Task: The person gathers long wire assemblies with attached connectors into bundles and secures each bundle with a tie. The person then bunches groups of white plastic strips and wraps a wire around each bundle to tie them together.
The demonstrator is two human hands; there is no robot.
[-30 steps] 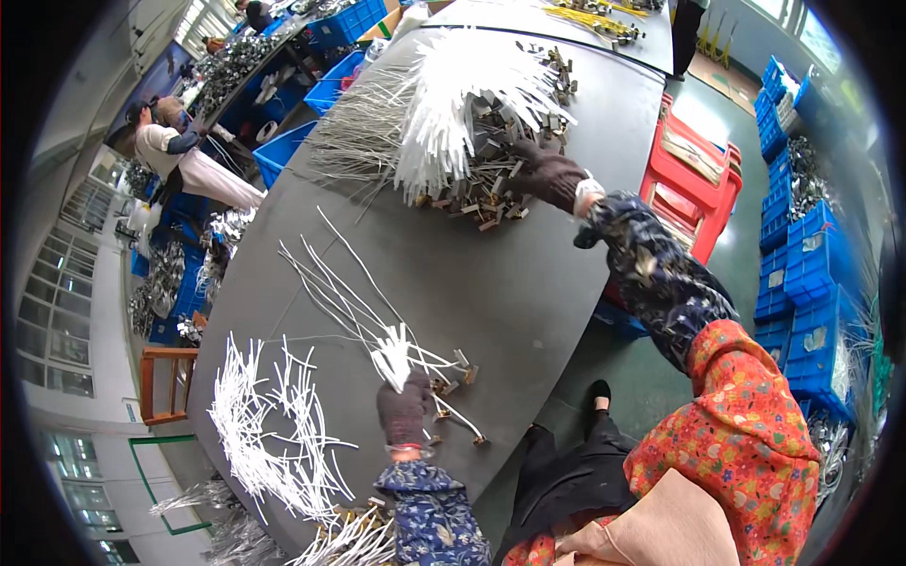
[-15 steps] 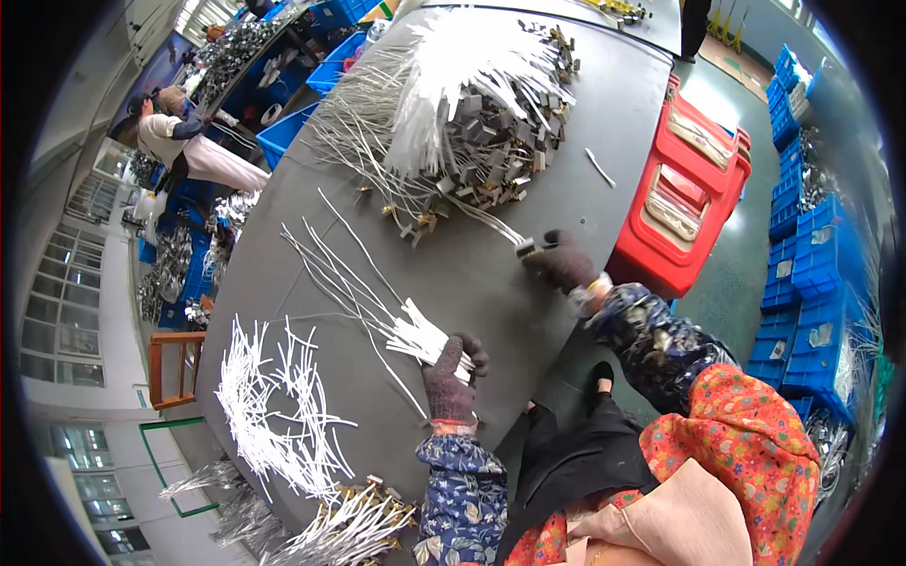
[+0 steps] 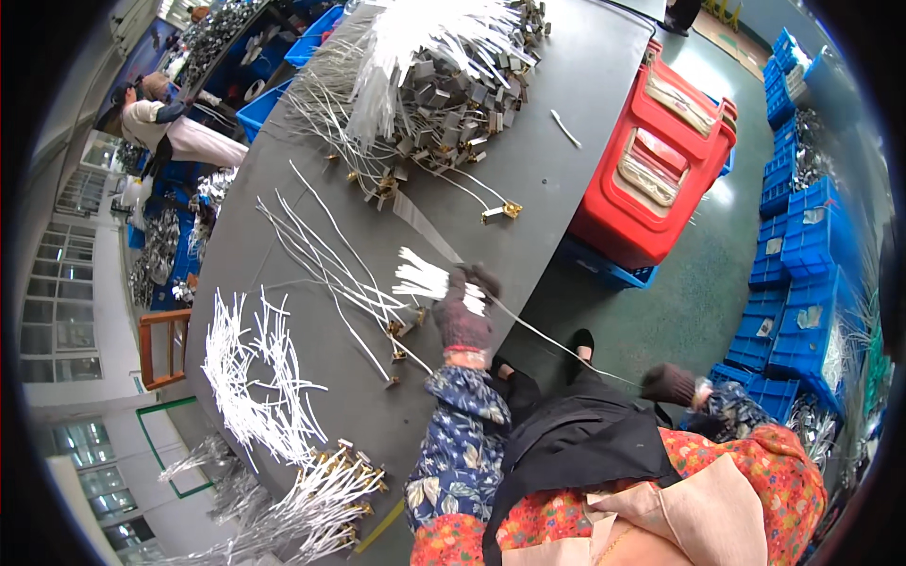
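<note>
- Setting: a workshop floor, green, with stacked blue crates (image 3: 802, 245) to my right and a red bin (image 3: 651, 179) beside a long dark grey table (image 3: 283, 236); another person (image 3: 165, 127) works at the far left end.
- Table stock, far end: 1 large heap of white-sleeved wires with metal terminals (image 3: 434, 85), tangled.
- Table stock, middle: a loose fan of long wires (image 3: 330, 264) lying flat, brass-coloured ends toward me.
- Table stock, near left: a spread of short white sleeves (image 3: 255, 377), and a bundle of finished leads (image 3: 321, 491) at the near edge.
- Left hand (image 3: 462, 316): gloved, closed around a bunch of white sleeve ends (image 3: 420, 278) that fan out past the fingers; it rests over the table's near edge.
- Right hand (image 3: 670, 384): gloved, drawn off the table, down beside my lap; it looks closed on the end of 1 thin wire (image 3: 557, 344), though the glove hides the pinch itself.
- Item in hand: that wire runs taut from the left-hand bunch across to the right hand.
- Step, as I judge it: 1 wire is being pulled lengthwise out of, or through, the gripped bunch.
- Next move, as I judge it: it calls for a firm left-hand hold so the rest of the bunch stays put, and a straight pull so the wire does not kink.
</note>
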